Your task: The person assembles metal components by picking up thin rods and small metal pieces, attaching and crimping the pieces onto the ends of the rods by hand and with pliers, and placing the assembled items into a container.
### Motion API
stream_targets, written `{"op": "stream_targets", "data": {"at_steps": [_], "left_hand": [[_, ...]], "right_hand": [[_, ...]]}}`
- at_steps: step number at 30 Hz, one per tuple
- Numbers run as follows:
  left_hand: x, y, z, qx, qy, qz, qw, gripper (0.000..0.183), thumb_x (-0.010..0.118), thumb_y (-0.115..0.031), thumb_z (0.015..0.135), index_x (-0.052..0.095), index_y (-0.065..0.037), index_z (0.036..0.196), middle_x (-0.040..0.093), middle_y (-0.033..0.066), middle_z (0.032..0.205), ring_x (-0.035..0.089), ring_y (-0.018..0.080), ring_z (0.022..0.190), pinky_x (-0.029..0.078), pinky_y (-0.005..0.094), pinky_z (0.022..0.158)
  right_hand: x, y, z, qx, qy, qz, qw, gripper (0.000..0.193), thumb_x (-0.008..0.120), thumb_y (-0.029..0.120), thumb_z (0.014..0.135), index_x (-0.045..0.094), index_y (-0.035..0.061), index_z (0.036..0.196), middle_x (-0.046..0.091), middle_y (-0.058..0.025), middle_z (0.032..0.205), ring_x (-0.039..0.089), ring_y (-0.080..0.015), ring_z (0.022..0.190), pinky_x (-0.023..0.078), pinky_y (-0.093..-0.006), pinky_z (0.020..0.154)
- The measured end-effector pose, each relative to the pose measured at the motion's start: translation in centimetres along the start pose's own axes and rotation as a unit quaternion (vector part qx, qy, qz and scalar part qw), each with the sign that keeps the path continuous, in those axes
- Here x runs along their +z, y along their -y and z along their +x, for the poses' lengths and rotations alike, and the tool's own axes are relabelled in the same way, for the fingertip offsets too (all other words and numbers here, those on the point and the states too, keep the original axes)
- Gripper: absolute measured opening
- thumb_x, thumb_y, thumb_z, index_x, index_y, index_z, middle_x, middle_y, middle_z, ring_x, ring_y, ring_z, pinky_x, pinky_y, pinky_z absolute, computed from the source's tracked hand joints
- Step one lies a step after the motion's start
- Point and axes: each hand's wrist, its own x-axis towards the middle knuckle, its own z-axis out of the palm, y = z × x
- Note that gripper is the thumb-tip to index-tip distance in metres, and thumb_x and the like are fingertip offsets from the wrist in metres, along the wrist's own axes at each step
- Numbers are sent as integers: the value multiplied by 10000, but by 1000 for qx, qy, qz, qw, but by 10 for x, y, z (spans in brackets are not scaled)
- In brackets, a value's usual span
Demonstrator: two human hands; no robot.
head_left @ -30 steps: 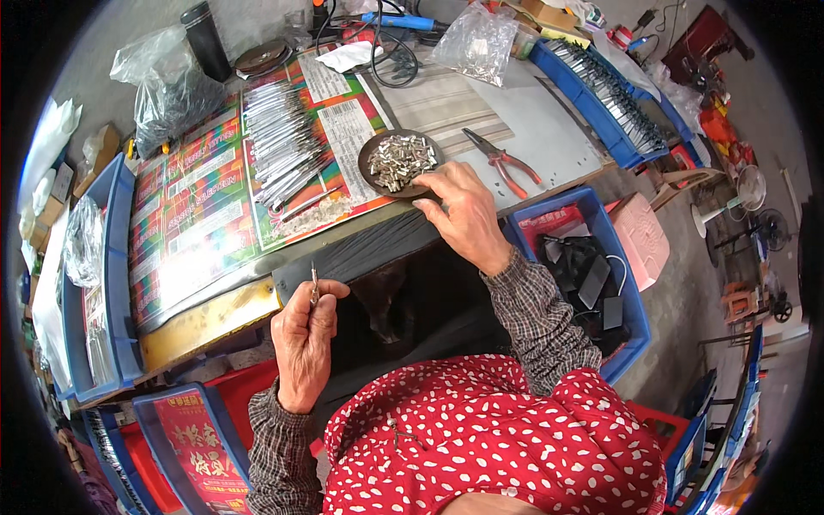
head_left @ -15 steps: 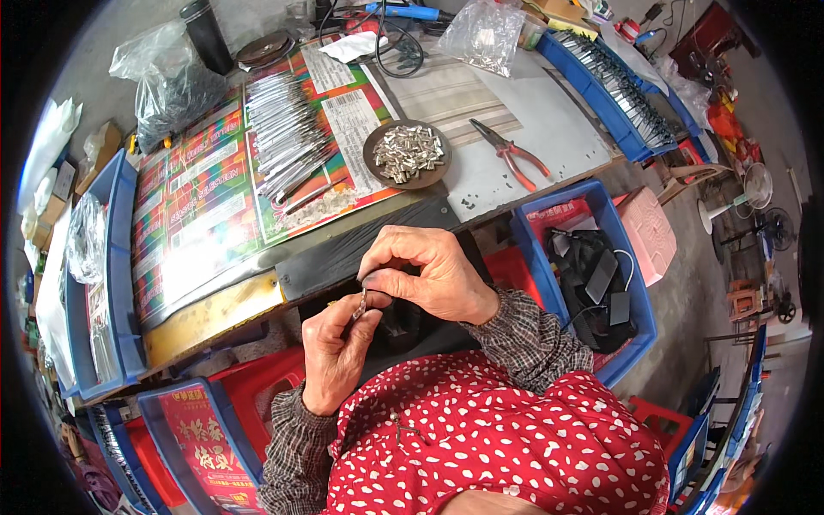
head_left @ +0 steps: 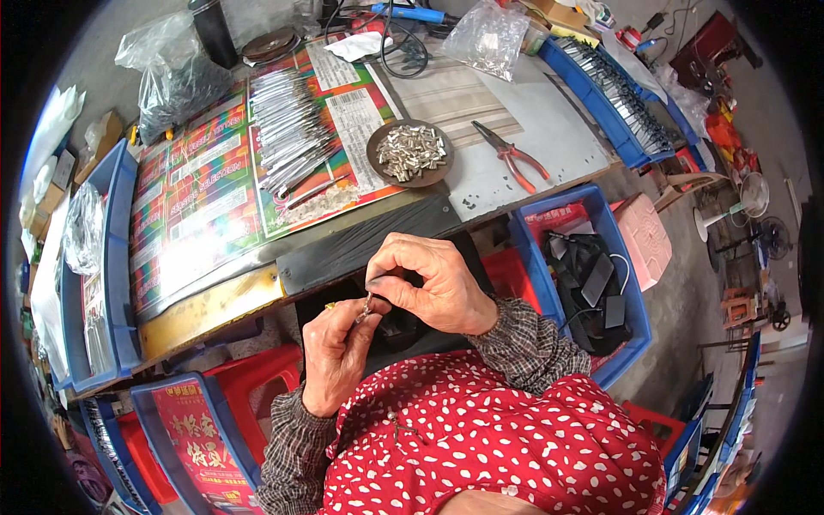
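Both hands meet over the lap, just off the front edge of the worktable (head_left: 215, 316): L hand (head_left: 336, 356) lower, R hand (head_left: 433, 287) above & to its right. Btwn their fingertips is a slim metal part (head_left: 366, 309), shiny, roughly upright w/ a slight tilt; fine detail too small to tell.

Materials: round brown dish (head_left: 374, 163) near table's front edge, heaped w/ metal bits (head_left: 412, 153), short, silvery, tube-like. To its left, a sheaf of thin silvery rods (head_left: 290, 129), laid side by side on a glossy multicoloured printed sheet (head_left: 206, 189). To its right, pliers (head_left: 508, 159) lie on a smooth grey sheet (head_left: 562, 124), dark metal head, red grips slightly spread. Clothing: red fabric w/ white spots (head_left: 489, 429), checked sleeves (head_left: 532, 343) gathered at wrists. Blue plastic tub (head_left: 639, 339) beside table holds dark items.

Hands: L has fingers curled, thumb against index, nipping part's lower end. R thumb & index bend into a ring, tips pinched at part's upper end, other fingers folded; exact contact there partly hidden.
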Motion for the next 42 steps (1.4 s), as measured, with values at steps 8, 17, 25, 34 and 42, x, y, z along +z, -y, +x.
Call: {"op": "stream_targets", "data": {"at_steps": [8, 17, 25, 34, 42], "left_hand": [[8, 0, 5, 4, -16, 16, 1000, 128, 623, 19, 803, 633, -16, 926, 674, 99, 844, 629, 228, 699, 477, 297, 641], [1, -6, 4, -69, 30, -26, 997, 230, 516, -158, 940, 651, 13, 1012, 498, -2, 637, 451, 42, 584, 367, 205, 523], [3, -10, 3, -112, 62, -80, 989, 250, 507, -93, 918, 622, 24, 1108, 537, 4, 650, 470, 49, 578, 411, 208, 540], [4, -9, 2, -122, 18, -106, 987, 153, 611, -43, 861, 659, -10, 1002, 603, 12, 653, 519, 41, 558, 419, 194, 509], [2, -10, -2, -120, 6, -112, 986, 136, 584, -84, 895, 651, 12, 965, 595, 1, 675, 493, 34, 579, 392, 182, 514]], "right_hand": [[-8, -6, -7, 33, 22, 60, 997, 97, 656, 12, 804, 590, -11, 871, 577, -71, 770, 583, -120, 632, 475, -258, 563], [-127, -54, -9, 67, -177, -514, 836, 306, 664, 222, 778, 615, 28, 1010, 580, -145, 928, 550, -331, 896, 447, -418, 756], [-157, -98, -19, 119, -151, -608, 771, 518, 691, 273, 765, 513, 55, 1200, 564, -134, 970, 528, -310, 944, 414, -468, 765], [-152, -100, -28, 35, -258, -541, 799, 393, 668, 102, 766, 507, 1, 1111, 592, -115, 867, 560, -264, 856, 447, -390, 752], [-98, -9, -65, 102, -73, -114, 986, 178, 705, -1, 702, 594, -7, 841, 571, -76, 949, 568, -151, 852, 468, -272, 740]]}}
